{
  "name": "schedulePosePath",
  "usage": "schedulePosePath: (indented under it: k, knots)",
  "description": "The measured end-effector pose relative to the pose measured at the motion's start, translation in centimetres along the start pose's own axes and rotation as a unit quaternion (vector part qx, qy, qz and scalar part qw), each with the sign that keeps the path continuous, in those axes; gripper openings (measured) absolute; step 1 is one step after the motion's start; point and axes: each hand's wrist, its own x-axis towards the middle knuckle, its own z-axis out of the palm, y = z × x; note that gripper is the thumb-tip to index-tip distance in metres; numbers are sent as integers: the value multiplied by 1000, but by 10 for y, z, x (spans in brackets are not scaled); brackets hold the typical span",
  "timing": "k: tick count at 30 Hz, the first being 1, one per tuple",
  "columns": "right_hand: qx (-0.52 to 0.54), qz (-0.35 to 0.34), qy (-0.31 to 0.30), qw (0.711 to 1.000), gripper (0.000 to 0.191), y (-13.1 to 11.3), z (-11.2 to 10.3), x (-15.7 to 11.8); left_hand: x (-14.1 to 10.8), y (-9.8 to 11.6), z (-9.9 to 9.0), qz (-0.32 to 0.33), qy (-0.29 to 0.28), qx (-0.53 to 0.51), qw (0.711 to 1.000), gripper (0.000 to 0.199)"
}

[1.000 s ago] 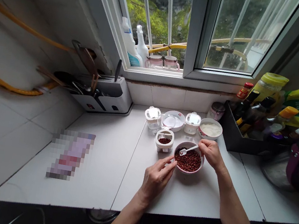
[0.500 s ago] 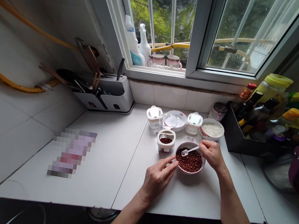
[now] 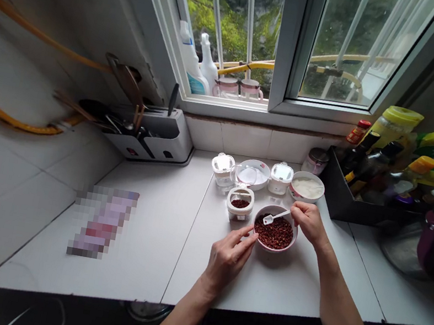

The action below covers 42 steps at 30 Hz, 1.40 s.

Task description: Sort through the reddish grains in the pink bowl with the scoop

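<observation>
The bowl (image 3: 272,248) stands on the desk (image 3: 148,217) in front of the person, between the two hands, and is well filled with dark red seeds (image 3: 275,234). The right hand (image 3: 309,221) is closed on the end of the handle of a small white spoon (image 3: 280,215), gripping it between thumb and fingers. The spoon slants down to the left across the bowl, its scoop over the seeds near the far side; whether it touches them is hard to tell. The left hand (image 3: 228,251) has its fingers partly bent, the tips against the bowl's left rim; whether they pinch it, I cannot tell.

Just beyond the left hand, beside the bowl, is a jar (image 3: 238,214) with some of the same seeds inside, its clear lid (image 3: 249,176) raised at the back. Behind these runs a row: a white-topped jar (image 3: 223,167), a dish (image 3: 265,170) of white powder, another white-topped jar (image 3: 280,179), and a second bowl (image 3: 320,194) with something whitish in it. A dark-lidded jar (image 3: 315,160) stands behind that bowl, near a black box (image 3: 339,205) of bottles. Far left on the desk lies a pixelated item (image 3: 103,223), with a utensil rack (image 3: 162,139) behind it.
</observation>
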Motion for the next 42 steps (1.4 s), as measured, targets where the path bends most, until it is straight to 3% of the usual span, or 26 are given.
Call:
schedulePosePath:
  k: [4, 11, 31, 42]
  knots:
    - [-16, -10, -10, 1000, 29, 0, -1, 0, 0, 0, 0, 1, 2, 1, 1000, 28]
    - [-136, -126, -30, 982, 33, -11, 12, -2, 0, 0, 1, 4, 1, 7, 1000, 29]
    - [-115, -106, -18, 987, 34, -10, 6, -2, 1, 0, 0, 2, 1, -1, 1000, 28]
    - [11, -7, -10, 1000, 30, -6, 3, -2, 1, 1, 0, -2, 0, 3, 1000, 29]
